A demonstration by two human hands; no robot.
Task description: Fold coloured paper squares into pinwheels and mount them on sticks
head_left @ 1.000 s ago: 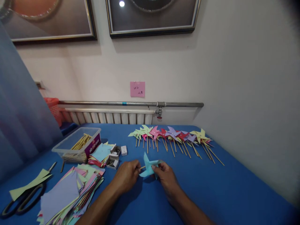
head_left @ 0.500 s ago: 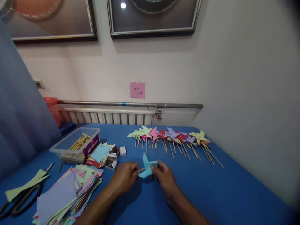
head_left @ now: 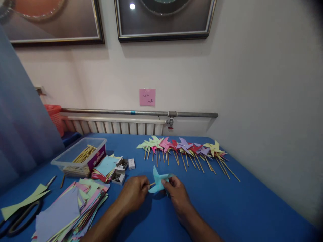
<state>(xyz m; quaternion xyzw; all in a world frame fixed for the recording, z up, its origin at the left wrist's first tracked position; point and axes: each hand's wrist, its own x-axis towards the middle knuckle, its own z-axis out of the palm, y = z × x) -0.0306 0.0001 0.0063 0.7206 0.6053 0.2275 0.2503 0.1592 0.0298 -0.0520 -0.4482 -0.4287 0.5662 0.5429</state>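
The left hand is pinched shut on the end of a thin wooden stick, which points toward three o'clock into a light-blue folded paper pinwheel. The right hand grips that pinwheel from its four o'clock side, thumb and fingers closed on the paper. The pinwheel sits between the two hands, just above the blue table. At twelve o'clock from it, near the wall, lies a row of finished coloured paper pinwheels on sticks. At nine o'clock lie small open boxes of pins, farther out a clear plastic tub of sticks, and at eight o'clock a stack of coloured paper squares.
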